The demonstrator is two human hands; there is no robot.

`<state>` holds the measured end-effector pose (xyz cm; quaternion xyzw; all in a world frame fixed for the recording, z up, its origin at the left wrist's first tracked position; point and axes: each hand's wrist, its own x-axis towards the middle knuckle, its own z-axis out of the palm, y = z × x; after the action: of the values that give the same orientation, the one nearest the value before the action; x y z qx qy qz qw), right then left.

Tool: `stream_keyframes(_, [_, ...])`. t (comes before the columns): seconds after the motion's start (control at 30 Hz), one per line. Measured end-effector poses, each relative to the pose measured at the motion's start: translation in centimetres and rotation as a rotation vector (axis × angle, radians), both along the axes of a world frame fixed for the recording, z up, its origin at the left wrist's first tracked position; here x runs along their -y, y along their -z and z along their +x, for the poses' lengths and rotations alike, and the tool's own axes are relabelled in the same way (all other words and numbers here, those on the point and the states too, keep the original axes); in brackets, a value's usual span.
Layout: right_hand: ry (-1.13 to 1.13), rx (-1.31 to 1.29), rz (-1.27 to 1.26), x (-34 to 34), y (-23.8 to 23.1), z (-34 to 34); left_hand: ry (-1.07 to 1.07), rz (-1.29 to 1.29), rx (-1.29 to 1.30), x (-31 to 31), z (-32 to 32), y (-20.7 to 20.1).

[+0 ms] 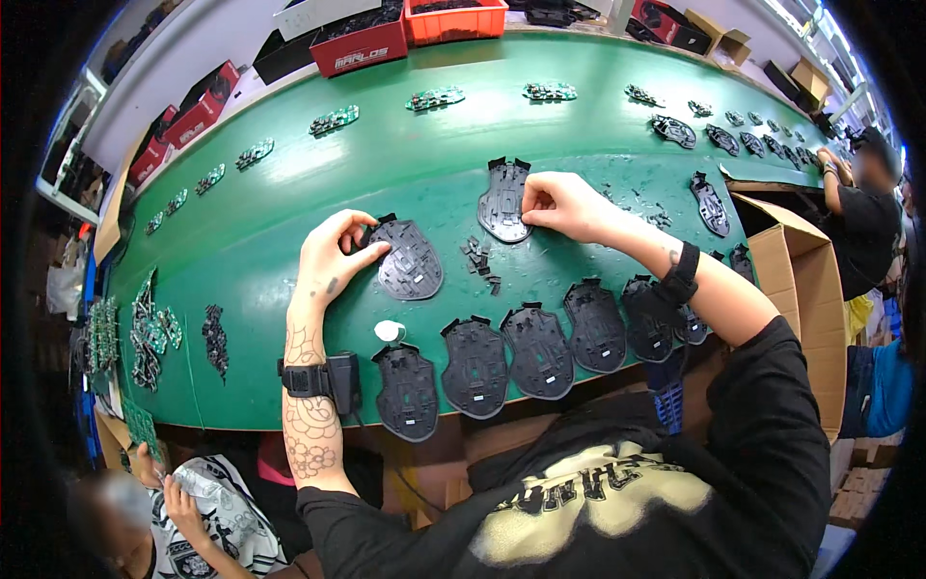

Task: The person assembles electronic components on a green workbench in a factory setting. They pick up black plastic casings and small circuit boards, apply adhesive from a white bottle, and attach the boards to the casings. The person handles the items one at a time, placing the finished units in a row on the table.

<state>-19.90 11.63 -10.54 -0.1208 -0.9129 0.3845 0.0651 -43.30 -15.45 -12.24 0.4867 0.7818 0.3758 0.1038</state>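
Note:
My left hand (pixel 333 259) rests on a dark plastic mouse base shell (pixel 410 262) lying on the green belt (pixel 289 203), fingers pinching its upper left edge. My right hand (pixel 562 205) pinches the right edge of a second dark shell (pixel 503 201) farther back. Between the two shells lies a small heap of tiny black parts (pixel 480 261). A row of several more dark shells (pixel 535 349) lines the belt's near edge, with a small white round piece (pixel 389 331) at its left end.
Green circuit boards (pixel 334 121) are spaced along the belt's far side and piled at the left (pixel 145 333). Red bins (pixel 360 43) stand behind. An open cardboard box (pixel 801 280) sits at the right. One person (pixel 858 212) works at the right, another (pixel 183 511) below left.

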Motion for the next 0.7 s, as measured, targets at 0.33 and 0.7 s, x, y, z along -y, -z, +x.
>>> stream_keyframes(0.33, [-0.116, 0.209, 0.218, -0.5, -1.2, -2.3, -0.014, 0.015, 0.025, 0.1, 0.1, 0.6])
stream_keyframes(0.7, [-0.138, 0.021, 0.183, -2.0, -1.0, -1.4, 0.001, 0.062, 0.098, 1.8, -0.9, 0.2])
